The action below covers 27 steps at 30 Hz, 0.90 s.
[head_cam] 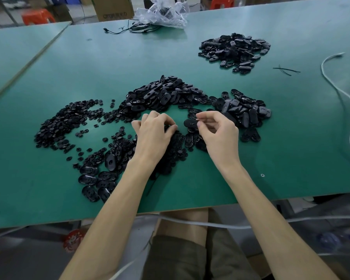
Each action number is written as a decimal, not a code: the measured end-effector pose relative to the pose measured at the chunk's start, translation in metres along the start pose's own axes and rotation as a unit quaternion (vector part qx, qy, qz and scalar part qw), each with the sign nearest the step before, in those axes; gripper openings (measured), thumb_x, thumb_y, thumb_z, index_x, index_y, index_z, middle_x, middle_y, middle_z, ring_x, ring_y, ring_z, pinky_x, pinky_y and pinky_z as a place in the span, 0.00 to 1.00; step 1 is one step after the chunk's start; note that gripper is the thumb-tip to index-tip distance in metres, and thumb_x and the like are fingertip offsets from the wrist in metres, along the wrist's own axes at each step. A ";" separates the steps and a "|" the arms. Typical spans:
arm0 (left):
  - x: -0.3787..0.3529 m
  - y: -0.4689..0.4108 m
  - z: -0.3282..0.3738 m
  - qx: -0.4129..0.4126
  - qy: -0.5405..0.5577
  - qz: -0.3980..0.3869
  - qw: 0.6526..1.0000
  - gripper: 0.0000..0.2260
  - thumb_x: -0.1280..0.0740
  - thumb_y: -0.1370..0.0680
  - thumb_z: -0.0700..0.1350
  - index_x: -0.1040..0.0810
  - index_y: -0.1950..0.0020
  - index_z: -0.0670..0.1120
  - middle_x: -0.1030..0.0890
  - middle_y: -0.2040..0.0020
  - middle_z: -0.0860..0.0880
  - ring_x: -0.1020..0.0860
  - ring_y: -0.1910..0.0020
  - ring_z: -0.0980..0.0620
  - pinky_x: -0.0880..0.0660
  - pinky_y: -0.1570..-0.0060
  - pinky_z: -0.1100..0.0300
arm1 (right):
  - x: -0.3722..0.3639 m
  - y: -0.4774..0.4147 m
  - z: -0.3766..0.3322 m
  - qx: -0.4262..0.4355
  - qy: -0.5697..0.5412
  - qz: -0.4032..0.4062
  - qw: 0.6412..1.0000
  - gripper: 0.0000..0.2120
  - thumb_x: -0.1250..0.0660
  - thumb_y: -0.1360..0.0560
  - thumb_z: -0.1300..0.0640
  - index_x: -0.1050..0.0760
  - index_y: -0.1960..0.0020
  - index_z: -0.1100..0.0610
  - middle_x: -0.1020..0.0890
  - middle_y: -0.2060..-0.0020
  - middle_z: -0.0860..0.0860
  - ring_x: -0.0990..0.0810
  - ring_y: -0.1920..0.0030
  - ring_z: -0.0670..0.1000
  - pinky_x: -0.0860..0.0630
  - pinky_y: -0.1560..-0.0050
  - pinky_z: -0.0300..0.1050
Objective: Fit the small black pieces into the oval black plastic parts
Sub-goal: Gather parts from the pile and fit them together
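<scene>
**Oval part pinched at mid-tabletop**

The right grip (pixel 216 131) pinches one oval black part (pixel 191 123) (smooth-backed, round-ended) between thumb and fingertips, over the middle of the green tabletop (pixel 190 57). The left grip (pixel 154 131) curls down into the small black pieces (pixel 177 147), which are flat and roundish. Whether it pinches one, I cannot tell.

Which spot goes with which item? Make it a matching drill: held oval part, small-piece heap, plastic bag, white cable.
Things:
1 held oval part
2 small-piece heap
3 plastic bag
4 white cable

Places:
a far edge of the table
b table's right side
c pinched by the right hand
d table's left side

Pairs: 1-c, 2-d, 3-a, 4-b
</scene>
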<state>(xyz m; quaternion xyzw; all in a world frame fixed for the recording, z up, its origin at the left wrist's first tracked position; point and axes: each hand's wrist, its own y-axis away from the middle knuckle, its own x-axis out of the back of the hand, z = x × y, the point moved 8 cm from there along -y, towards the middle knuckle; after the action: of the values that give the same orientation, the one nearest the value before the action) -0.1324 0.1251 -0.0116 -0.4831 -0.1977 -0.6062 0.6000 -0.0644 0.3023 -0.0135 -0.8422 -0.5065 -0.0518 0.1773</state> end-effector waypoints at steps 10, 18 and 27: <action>0.005 -0.001 -0.007 0.028 0.008 0.030 0.999 0.07 0.33 0.17 0.41 0.15 0.45 0.51 0.20 0.44 0.52 0.28 0.41 0.52 0.47 0.46 0.57 | -0.001 -0.001 0.001 -0.003 -0.001 0.000 1.000 0.08 0.29 0.21 0.65 0.16 0.44 0.56 0.14 0.51 0.47 0.15 0.50 0.45 0.19 0.45 0.38; 0.005 0.000 0.000 0.008 0.021 0.020 1.000 0.03 0.27 0.21 0.54 0.16 0.50 0.56 0.22 0.49 0.55 0.30 0.44 0.53 0.48 0.48 0.56 | 0.000 0.000 -0.001 0.000 0.004 0.000 1.000 0.08 0.30 0.21 0.65 0.16 0.44 0.56 0.14 0.51 0.47 0.16 0.50 0.44 0.20 0.46 0.36; -0.001 0.001 0.009 -0.052 0.014 -0.008 0.999 0.06 0.29 0.19 0.52 0.16 0.48 0.52 0.24 0.49 0.55 0.36 0.44 0.55 0.46 0.45 0.55 | 0.000 0.001 -0.003 -0.002 0.005 0.001 1.000 0.08 0.30 0.20 0.65 0.16 0.44 0.57 0.14 0.51 0.47 0.16 0.50 0.45 0.19 0.44 0.41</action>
<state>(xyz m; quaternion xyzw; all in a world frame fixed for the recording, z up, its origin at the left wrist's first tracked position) -0.1281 0.1331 -0.0089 -0.5037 -0.1614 -0.6271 0.5718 -0.0637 0.3006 -0.0113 -0.8430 -0.5043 -0.0571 0.1785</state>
